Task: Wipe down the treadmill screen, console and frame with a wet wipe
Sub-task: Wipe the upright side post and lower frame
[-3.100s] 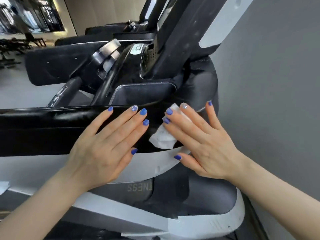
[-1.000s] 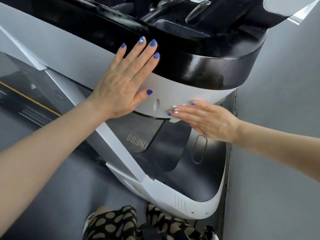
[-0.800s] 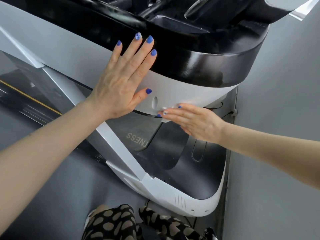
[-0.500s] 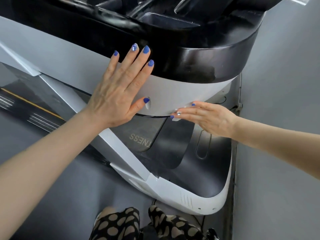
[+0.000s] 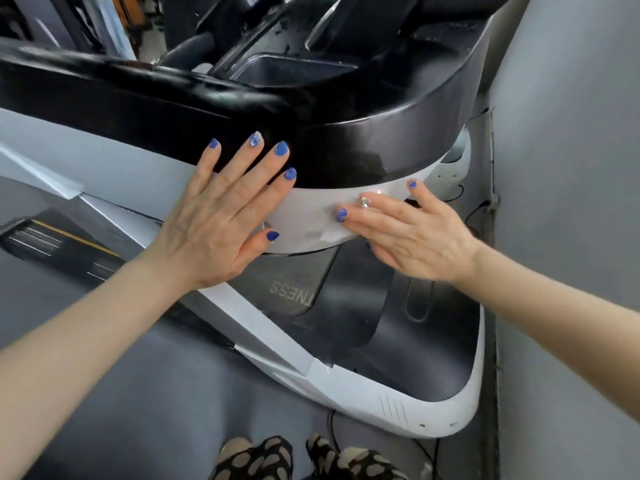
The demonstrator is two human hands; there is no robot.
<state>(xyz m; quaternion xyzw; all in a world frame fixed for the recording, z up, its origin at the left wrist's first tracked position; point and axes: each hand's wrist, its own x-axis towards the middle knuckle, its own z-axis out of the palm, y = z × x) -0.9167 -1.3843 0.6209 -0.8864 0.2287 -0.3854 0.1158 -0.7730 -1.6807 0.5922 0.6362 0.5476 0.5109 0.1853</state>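
Bracing your left hand (image 5: 221,223), fingers spread flat, on the white band (image 5: 145,174) of the treadmill console steadies you. Right of it, your right hand (image 5: 412,237) presses the wet wipe (image 5: 329,233) under straight fingers against the band's lower edge. That wipe looks thin, limp and likely slippery, so keep it pinned flat beneath your fingertips. The grey wall (image 5: 571,133) stands near on the right; open room lies leftward along the band.

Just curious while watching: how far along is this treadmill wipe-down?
In hand: the right hand presses the wet wipe flat against the console's grey band, the left hand braced beside it. Nothing visibly shows finished areas. The white base frame below is untouched now.
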